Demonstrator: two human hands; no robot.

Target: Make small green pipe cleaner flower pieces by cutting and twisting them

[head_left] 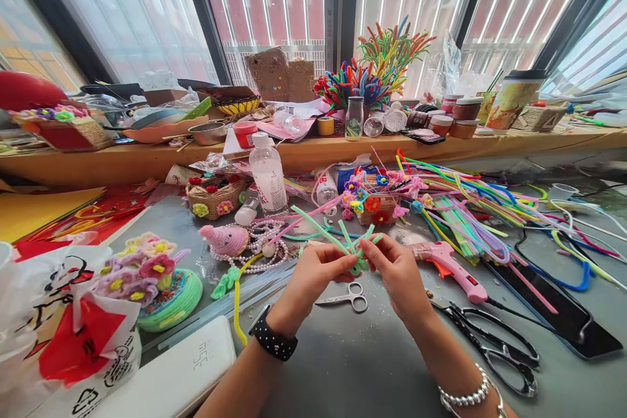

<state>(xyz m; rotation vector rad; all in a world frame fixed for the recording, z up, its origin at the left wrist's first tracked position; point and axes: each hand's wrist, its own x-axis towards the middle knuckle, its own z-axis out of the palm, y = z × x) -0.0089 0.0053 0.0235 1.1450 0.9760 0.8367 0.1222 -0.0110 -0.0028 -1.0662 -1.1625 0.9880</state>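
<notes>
Between my two hands, above the grey table, is a bunch of mint-green pipe cleaners, with several ends sticking up and a curled part below. My left hand pinches the bunch from the left with thumb and forefinger. From the right, the fingers of my right hand are closed on the same piece. Small silver scissors lie on the table just beneath. A pink hot glue gun and large black-handled scissors rest to the right of my right hand.
Loose coloured pipe cleaners spread over the right side, near a black phone. Behind my hands stand a clear bottle and a flower-trimmed basket. On the left are a white power bank, a plastic bag and a green crocheted piece.
</notes>
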